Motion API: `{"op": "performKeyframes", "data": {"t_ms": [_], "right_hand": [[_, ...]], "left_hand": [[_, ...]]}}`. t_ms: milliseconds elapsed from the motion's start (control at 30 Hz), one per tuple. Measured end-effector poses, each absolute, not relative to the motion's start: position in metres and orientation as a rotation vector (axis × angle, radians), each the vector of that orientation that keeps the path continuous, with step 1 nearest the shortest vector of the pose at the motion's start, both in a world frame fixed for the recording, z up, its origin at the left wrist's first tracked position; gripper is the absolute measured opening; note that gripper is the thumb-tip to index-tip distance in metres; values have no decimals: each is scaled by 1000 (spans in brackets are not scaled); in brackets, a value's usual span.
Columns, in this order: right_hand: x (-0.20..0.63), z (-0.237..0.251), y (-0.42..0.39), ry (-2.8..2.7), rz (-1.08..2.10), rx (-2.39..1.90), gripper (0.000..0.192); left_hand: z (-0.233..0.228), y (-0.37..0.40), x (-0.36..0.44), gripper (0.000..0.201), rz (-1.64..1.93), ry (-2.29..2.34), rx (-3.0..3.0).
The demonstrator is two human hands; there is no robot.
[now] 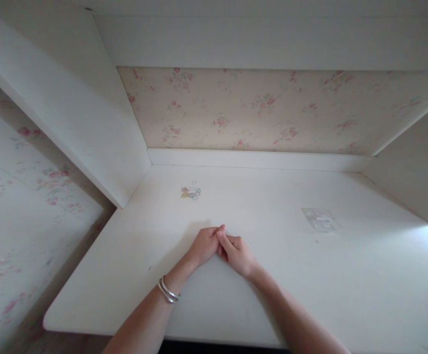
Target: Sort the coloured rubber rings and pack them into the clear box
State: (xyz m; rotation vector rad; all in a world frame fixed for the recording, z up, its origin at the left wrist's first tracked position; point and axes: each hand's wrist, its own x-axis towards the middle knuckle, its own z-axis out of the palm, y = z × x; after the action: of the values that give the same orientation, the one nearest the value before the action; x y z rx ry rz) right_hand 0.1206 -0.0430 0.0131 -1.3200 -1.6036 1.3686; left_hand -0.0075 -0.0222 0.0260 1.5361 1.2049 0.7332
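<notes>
Resting together on a white desk (310,295), left hand (204,244) and right hand (236,253), fingertips meeting at the middle, knuckles up. Fingers curled inward on both; whether anything is pinched between them, or whether each is truly closed, cannot be told, since the fingers hide the contact point. Worn on the left wrist, just behind the hand: silver bangles (168,290).

Lying beyond the joined fingertips, slightly to the left and apart from them: a small cluster of tiny rings (192,192), some clear or silvery, a few yellowish, loose on the desk. Lying well off to the right of the hands and a little farther back: a small clear plastic packet (321,219), flat on the surface, contents too faint to make out. Nothing standing between the hands and either of these.

Spread under everything, a plain white desktop with a rounded near-left corner. Set into a white alcove: a slanted white side panel (70,108) rising to the left of the hands, another white panel (413,172) to the right, a white shelf underside (273,34) overhead. Behind, past a low white ledge, cream wallpaper with small pink roses (258,108); same floral paper on the wall far left of the desk.
</notes>
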Motion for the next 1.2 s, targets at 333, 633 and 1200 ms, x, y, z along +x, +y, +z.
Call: {"op": "performKeyframes", "data": {"t_ms": [333,633,1200], "right_hand": [[120,13,-44,-1582,1368,-1306,60],[132,11,-45,-1396,1149,-1361,60],[132,11,-40,-1468,1218,-1408,62]], "left_hand": [[23,-22,-8,57,691,1206,1555],[18,24,-27,27,988,1532,1948],[-2,140,-63,48,274,1997,2310]]}}
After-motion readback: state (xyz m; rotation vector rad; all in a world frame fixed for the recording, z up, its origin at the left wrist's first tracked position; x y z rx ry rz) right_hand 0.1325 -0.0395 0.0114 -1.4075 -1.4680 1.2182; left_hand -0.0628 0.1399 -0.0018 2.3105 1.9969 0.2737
